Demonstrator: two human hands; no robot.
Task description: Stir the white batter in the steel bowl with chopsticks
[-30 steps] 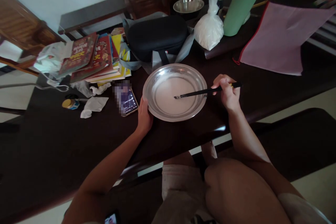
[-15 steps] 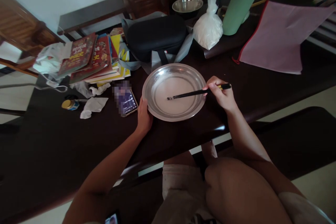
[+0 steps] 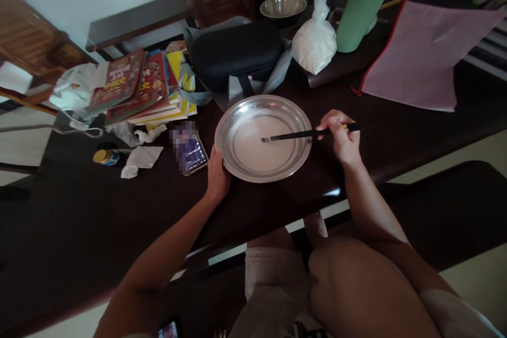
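Head view of a dark worktop (image 3: pixel 99 211) with a person seated at its near edge; a shallow metal pan (image 3: pixel 263 138) lies flat near that edge, holding a thin layer of pale liquid across its bottom; the left hand (image 3: pixel 217 174) clasps the pan's near-left rim, thumb on the rim and fingers curled against the outside; the right hand (image 3: pixel 343 140), just right of the pan, is clenched around a pair of black chopsticks (image 3: pixel 307 133), gripping them near their yellow-banded upper end; the chopsticks run nearly level from the hand leftward over the rim, their tips at about the middle of the pan, at or in the liquid, though contact cannot be told; a phone (image 3: pixel 190 150) with a lit screen lies just left of the pan, beside the left hand; further left lie crumpled tissues (image 3: pixel 140 158) and a small jar (image 3: pixel 105 157) with a yellow lid; behind the phone, a stack of books (image 3: pixel 138 87); behind the pan, a black case (image 3: pixel 235 53) on a grey strap; to its right a knotted plastic bag (image 3: pixel 315 37) of white powder, a small metal bowl (image 3: pixel 283 6), an upright green roll (image 3: pixel 366 0), and a pink pouch (image 3: pixel 423 55) with red edging lying flat.
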